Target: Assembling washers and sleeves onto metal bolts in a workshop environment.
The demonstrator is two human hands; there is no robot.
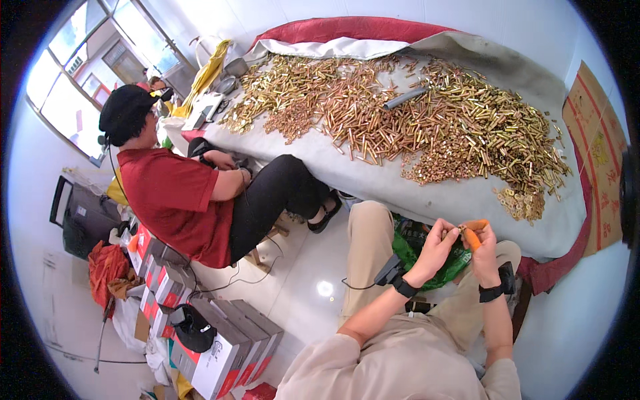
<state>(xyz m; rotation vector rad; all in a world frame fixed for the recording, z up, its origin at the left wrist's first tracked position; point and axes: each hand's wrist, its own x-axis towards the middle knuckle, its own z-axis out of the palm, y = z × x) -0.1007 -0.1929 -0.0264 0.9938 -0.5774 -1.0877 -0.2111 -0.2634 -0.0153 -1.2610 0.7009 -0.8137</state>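
Note:
Over my lap, my left hand and my right hand meet at the fingertips. Both are closed in a pinch around a small brass-coloured metal part, mostly hidden by the fingers. Orange covers wrap the thumb and a finger of my right hand. A green bag with dark print lies between my knees, below the hands. Beyond them, the cloth-covered table bears a broad heap of brassy metal sleeves. Small nuts lie along its near edge, and flat washers are piled nearest my right hand.
A grey tube rests on the heap. To the left sits a person in a red shirt, hands together over the lap. Stacked boxes and cables are on the floor at left. Flattened cardboard leans against the right wall.

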